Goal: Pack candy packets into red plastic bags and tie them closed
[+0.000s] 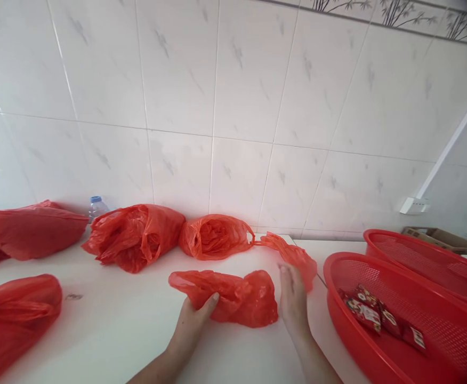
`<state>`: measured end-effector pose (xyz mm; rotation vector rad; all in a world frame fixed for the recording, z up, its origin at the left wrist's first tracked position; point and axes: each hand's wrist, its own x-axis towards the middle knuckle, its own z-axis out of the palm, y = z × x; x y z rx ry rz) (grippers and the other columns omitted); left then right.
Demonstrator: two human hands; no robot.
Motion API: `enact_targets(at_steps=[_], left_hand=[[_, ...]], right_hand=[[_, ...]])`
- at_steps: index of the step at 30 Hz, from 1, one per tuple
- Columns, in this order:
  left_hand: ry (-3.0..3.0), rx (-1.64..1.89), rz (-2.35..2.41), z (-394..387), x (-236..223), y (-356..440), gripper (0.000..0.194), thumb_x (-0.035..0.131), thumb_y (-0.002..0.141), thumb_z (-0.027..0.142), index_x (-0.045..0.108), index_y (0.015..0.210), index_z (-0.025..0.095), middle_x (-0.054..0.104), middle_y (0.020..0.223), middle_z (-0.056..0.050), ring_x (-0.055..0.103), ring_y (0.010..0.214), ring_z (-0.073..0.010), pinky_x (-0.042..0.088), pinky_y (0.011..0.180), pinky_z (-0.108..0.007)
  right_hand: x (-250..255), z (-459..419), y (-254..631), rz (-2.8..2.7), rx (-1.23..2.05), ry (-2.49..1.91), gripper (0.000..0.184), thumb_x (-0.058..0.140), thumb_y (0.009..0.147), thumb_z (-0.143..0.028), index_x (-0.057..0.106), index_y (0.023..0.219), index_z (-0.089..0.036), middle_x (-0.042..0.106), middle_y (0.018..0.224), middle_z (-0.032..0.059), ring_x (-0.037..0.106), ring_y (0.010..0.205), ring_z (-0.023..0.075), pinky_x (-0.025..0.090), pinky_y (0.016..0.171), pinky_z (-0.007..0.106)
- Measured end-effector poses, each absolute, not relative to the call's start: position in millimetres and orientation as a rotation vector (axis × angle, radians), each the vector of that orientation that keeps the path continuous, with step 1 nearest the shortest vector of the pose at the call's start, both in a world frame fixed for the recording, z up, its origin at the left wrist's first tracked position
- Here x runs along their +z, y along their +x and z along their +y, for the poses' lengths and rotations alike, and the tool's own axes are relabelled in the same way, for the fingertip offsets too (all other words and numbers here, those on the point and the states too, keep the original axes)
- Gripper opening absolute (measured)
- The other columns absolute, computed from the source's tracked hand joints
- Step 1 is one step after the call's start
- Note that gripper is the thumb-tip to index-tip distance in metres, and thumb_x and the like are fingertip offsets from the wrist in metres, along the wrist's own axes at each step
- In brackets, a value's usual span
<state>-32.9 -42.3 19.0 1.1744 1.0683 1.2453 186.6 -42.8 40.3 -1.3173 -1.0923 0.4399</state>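
A thin red plastic bag [241, 298] lies crumpled across the middle of the white table. My left hand [193, 320] grips its left part, the thumb on top and the other fingers hidden beneath the plastic. Beside the bag's right end, my right hand [293, 298] is held upright with its fingers stretched out, slightly blurred, holding nothing. Just behind that hand lies another flattened red plastic bag [297, 256]. What the bag in my left hand contains, if anything, cannot be made out.
Red bundles of bags [137, 234] line the tiled wall, near a clear bottle [96, 207]. More red bags [21, 320] lie at the left. On the right, a red plastic basket [337, 298] holds several red snack packets [369, 314]; a second basket [417, 245] and cardboard tray [449, 241] stand behind.
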Motion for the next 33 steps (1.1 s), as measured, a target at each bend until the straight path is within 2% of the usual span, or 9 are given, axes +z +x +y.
enact_targets(at_steps=[4, 9, 11, 18, 21, 24, 28, 31, 33], left_hand=[[1.18, 1.32, 1.076, -40, 11, -28, 0.042, 0.066, 0.074, 0.045, 0.061, 0.103, 0.015, 0.071, 0.104, -0.01, 0.065, 0.098, -0.0287, 0.052, 0.084, -0.039], [1.333, 1.34, 1.136, -46, 9, -22, 0.019, 0.065, 0.075, 0.034, 0.064, 0.081, 0.016, 0.071, 0.081, -0.005, 0.066, 0.081, -0.0252, 0.052, 0.07, -0.034], [1.361, 1.329, 1.134, -50, 10, -21, 0.014, 0.064, 0.075, 0.031, 0.064, 0.075, 0.017, 0.069, 0.074, -0.004, 0.065, 0.076, -0.0239, 0.051, 0.066, -0.033], [1.214, 1.414, 0.839, -51, 26, -27, 0.021, 0.064, 0.076, 0.03, 0.059, 0.092, 0.019, 0.067, 0.093, -0.005, 0.062, 0.083, -0.0204, 0.05, 0.074, -0.033], [1.156, 1.472, 0.908, -42, 39, -40, 0.026, 0.062, 0.077, 0.034, 0.054, 0.097, 0.019, 0.064, 0.087, -0.003, 0.06, 0.074, -0.018, 0.05, 0.068, -0.033], [1.231, 1.683, 1.189, -45, 55, -54, 0.035, 0.061, 0.079, 0.033, 0.048, 0.11, 0.022, 0.059, 0.096, -0.004, 0.059, 0.086, -0.0199, 0.05, 0.074, -0.035], [1.998, 1.998, 1.066, -80, 78, -52, 0.033, 0.06, 0.078, 0.015, 0.053, 0.108, 0.026, 0.059, 0.102, -0.004, 0.058, 0.095, -0.0188, 0.048, 0.082, -0.032], [2.642, 1.354, 0.501, -99, 87, -25, 0.028, 0.049, 0.08, 0.009, 0.061, 0.098, 0.027, 0.067, 0.087, -0.003, 0.061, 0.077, -0.0164, 0.05, 0.069, -0.027], [2.614, 0.811, 0.795, -91, 86, -7, 0.029, 0.044, 0.078, 0.007, 0.065, 0.089, 0.024, 0.069, 0.084, -0.003, 0.063, 0.075, -0.0182, 0.05, 0.068, -0.028]], right_hand=[[66, -80, 165, -1.274, -0.041, -1.112, 0.017, 0.04, 0.091, -0.028, 0.055, 0.094, -0.02, 0.057, 0.088, 0.0046, 0.054, 0.082, 0.0174, 0.043, 0.072, 0.029], [58, -102, 118, -1.835, -0.005, -0.83, 0.018, 0.038, 0.089, -0.011, 0.054, 0.091, -0.019, 0.058, 0.084, 0.004, 0.056, 0.075, 0.0139, 0.044, 0.066, 0.024], [43, -91, 111, -1.942, -0.019, -0.961, 0.021, 0.035, 0.089, -0.012, 0.054, 0.086, -0.019, 0.058, 0.081, 0.0046, 0.056, 0.072, 0.0147, 0.044, 0.063, 0.025], [19, -59, 143, -1.943, -0.125, -2.032, 0.031, 0.032, 0.088, -0.01, 0.062, 0.079, -0.017, 0.066, 0.07, 0.0076, 0.063, 0.061, 0.0201, 0.041, 0.052, 0.028], [27, -63, 155, -1.831, -0.174, -2.166, 0.023, 0.044, 0.088, -0.026, 0.062, 0.098, -0.015, 0.066, 0.103, 0.0145, 0.067, 0.07, 0.0221, 0.045, 0.056, 0.03], [30, -64, 161, -1.752, -0.193, -2.205, 0.056, 0.06, 0.078, -0.031, 0.047, 0.13, -0.016, 0.034, 0.144, 0.0214, 0.068, 0.075, 0.0212, 0.048, 0.06, 0.03], [27, -63, 156, -1.819, -0.093, -2.16, 0.079, 0.065, 0.07, -0.026, 0.033, 0.142, -0.021, 0.019, 0.151, 0.0201, 0.067, 0.082, 0.0221, 0.05, 0.064, 0.031], [25, -66, 147, -1.939, -0.086, -2.005, 0.074, 0.061, 0.072, -0.022, 0.035, 0.141, -0.027, 0.022, 0.152, 0.0153, 0.064, 0.093, 0.0248, 0.05, 0.071, 0.033], [24, -71, 143, -2.028, -0.052, -1.865, 0.071, 0.058, 0.071, -0.016, 0.04, 0.137, -0.033, 0.028, 0.15, 0.0093, 0.061, 0.098, 0.0239, 0.049, 0.074, 0.032]])
